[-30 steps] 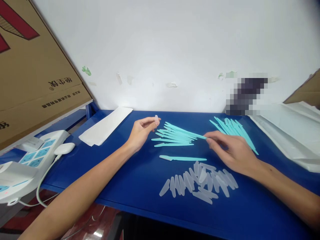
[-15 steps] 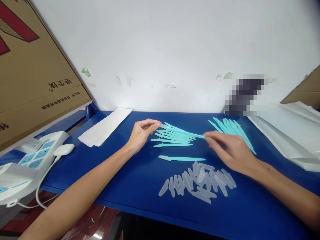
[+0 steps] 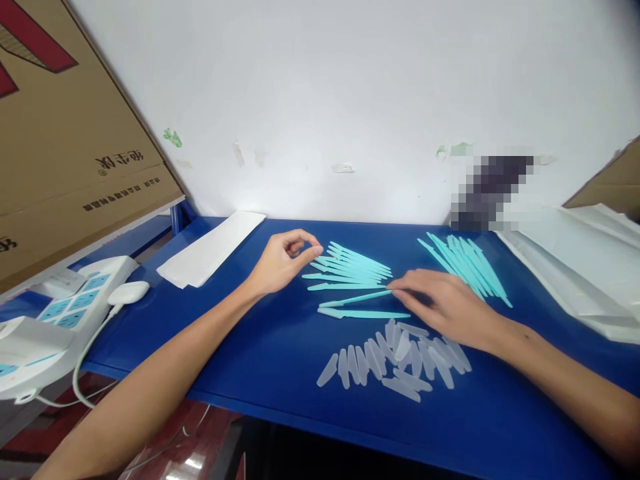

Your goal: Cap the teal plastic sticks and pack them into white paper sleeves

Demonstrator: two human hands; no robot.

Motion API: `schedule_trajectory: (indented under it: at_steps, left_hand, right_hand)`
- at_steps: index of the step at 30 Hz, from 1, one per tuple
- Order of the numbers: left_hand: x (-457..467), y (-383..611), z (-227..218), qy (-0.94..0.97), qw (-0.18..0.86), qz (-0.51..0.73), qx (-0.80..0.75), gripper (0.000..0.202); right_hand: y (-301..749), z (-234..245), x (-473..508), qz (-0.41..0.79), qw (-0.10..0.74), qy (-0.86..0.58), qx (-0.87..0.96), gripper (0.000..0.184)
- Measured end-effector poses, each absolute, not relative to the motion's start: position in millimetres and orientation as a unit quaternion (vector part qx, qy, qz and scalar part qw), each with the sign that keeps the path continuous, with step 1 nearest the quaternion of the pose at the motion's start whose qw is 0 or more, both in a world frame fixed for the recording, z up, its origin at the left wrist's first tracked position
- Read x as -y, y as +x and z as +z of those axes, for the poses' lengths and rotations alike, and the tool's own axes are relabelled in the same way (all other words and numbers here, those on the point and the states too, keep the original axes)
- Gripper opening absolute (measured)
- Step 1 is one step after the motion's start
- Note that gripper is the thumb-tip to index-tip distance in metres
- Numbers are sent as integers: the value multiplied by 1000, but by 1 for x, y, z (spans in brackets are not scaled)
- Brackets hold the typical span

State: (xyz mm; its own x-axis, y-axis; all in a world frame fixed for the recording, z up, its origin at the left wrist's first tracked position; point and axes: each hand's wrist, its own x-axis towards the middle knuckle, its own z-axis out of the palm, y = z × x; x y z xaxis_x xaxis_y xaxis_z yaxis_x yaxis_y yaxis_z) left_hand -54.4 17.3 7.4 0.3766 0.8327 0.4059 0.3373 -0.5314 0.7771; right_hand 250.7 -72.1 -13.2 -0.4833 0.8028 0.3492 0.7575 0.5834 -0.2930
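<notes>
My right hand [image 3: 437, 300] pinches the handle end of a turquoise eyebrow razor [image 3: 357, 298], whose pale head points left. Just below it lies another eyebrow razor [image 3: 370, 314], roughly level, with its pale head also to the left. My left hand [image 3: 287, 260] is curled, thumb and forefinger tips close together, and nothing shows between them. Right of those fingertips, a fanned group of turquoise razors [image 3: 350, 267] rests on the table. Translucent blade caps [image 3: 375, 360] are scattered nearer to me, several overlapping.
A second pile of turquoise razors [image 3: 467, 263] lies beyond my right hand on the blue table [image 3: 260, 373]. White folded paper [image 3: 210, 250] is at the left, near a power strip [image 3: 90, 300]. Clear plastic bags [image 3: 570, 273] lie at the right. A cardboard box [image 3: 75, 133] leans at the left.
The razor in my right hand has moved down and toward me, away from the fanned group. My left hand has let go of its head end and stays near the same place.
</notes>
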Motion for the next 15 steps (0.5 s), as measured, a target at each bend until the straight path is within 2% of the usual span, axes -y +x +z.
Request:
schedule_trajectory:
  at_steps: [4, 10, 12, 15]
  left_hand:
    - [-11, -49, 7, 742, 379, 429, -350, 32]
    - [15, -36, 12, 753, 443, 370, -315, 30]
    - [22, -37, 19, 793, 453, 296, -280, 27]
    - [30, -41, 30, 861, 443, 96, -229, 29]
  right_hand:
    - [248, -18, 68, 40, 189, -456, 869, 38]
    - [247, -21, 58, 30, 173, -453, 874, 38]
    - [248, -21, 57, 27, 166, -451, 877, 36]
    - [250, -20, 57, 30, 153, -464, 872, 34]
